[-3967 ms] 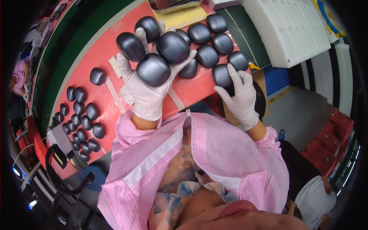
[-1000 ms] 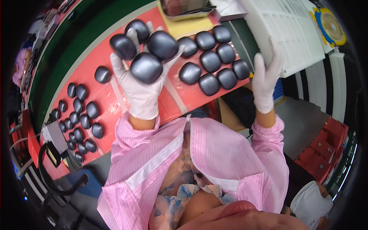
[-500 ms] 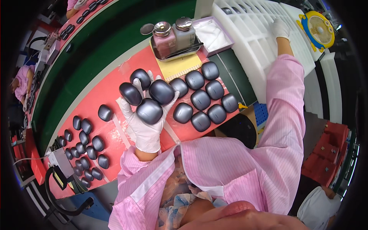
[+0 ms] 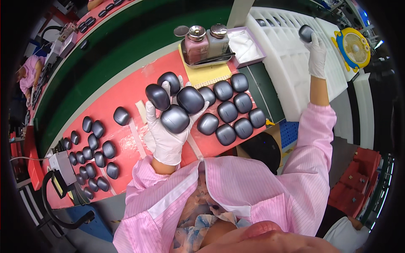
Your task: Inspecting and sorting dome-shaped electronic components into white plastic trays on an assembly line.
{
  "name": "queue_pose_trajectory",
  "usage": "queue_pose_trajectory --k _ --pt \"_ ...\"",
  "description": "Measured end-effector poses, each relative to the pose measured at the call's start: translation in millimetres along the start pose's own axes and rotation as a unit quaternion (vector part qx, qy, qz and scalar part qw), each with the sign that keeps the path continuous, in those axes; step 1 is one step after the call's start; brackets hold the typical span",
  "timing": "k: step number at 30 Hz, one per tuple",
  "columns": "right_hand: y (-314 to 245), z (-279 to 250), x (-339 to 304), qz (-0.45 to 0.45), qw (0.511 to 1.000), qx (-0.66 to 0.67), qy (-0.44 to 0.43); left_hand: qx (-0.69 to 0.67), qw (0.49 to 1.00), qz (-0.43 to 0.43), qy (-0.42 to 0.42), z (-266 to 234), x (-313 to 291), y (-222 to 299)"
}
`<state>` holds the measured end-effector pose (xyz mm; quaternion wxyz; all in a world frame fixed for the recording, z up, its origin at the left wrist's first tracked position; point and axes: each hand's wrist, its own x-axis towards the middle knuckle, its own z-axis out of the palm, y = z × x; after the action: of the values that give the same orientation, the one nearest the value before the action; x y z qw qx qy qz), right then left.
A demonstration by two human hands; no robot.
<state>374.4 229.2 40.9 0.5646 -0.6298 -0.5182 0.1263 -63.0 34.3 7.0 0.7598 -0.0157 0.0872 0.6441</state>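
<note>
My left hand [image 4: 165, 145], in a white glove, is turned palm up with its fingers spread around several dark grey, rounded earbud cases [image 4: 175, 119]. It is above the red work surface. My right hand [image 4: 317, 59], gloved too, grips a single earbud case [image 4: 305, 33] at its fingertips, over the white foam tray [image 4: 280, 80] with rows of slots. More earbud cases [image 4: 228, 111] lie in rows just right of my left hand. A looser group of earbud cases [image 4: 99, 159] is spread over the red mat [image 4: 130, 164] to the left.
Two pump bottles [image 4: 196, 44] stand in a metal tray on a yellow notepad [image 4: 211, 72]. Beside them, a lilac box [image 4: 257, 57] holds white cloths. A yellow and blue fan [image 4: 355, 48] sits past the foam tray. A green belt [image 4: 126, 50] curves behind the mat.
My right hand was reaching down at the foam tray and is now raised with an earbud case in its fingers. My left hand still carries its earbud cases; the whole view has shifted slightly.
</note>
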Motion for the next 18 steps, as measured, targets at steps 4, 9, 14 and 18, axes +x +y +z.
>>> queue_pose_trajectory --k 4,9,14,18 --pt "-90.0 11.2 -100.3 0.087 0.942 0.258 -0.198 -0.012 1.0 -0.004 -0.011 1.4 -6.6 -0.9" --pt "-137.6 6.2 -172.9 0.128 0.918 0.252 -0.278 -0.002 1.0 0.009 -0.006 6.1 -5.2 -4.8" --pt "-142.6 12.4 -190.8 0.141 0.919 0.22 -0.295 0.01 1.0 0.019 -0.023 3.7 -4.7 -0.6" --pt "-152.7 38.7 -209.6 0.123 0.907 0.203 -0.347 -0.003 0.999 0.05 -0.01 19.0 -8.4 12.4"
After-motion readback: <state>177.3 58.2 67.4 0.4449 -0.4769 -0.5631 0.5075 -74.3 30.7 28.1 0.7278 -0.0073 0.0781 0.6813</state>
